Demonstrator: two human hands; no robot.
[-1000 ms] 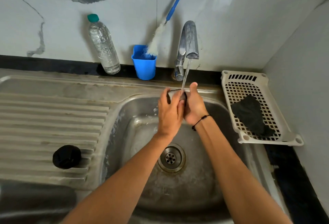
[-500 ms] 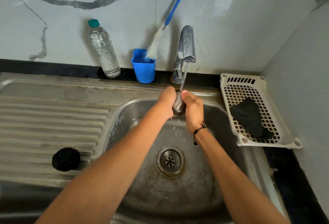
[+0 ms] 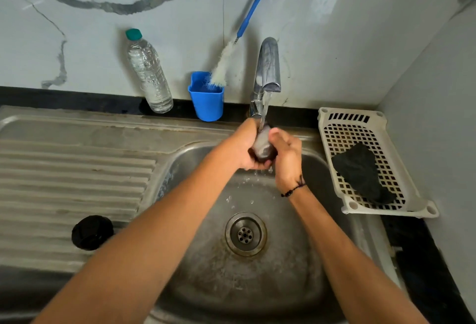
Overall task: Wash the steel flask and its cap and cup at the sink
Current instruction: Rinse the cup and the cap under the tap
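Observation:
Over the steel sink basin, both hands hold a small steel cup under the running tap. My left hand grips it from the left and below. My right hand wraps its right side, fingers curled over it. Water streams onto the cup and drips off below. A black round cap lies on the ribbed drainboard at the left. The flask body is not in view.
A clear water bottle and a blue holder with a blue-handled bottle brush stand against the marble wall. A white plastic basket with a black cloth sits right of the basin. The drain lies below my hands.
My left hand has turned from lying over the cup to gripping it from the side and below. Both hands have shifted slightly up toward the spout.

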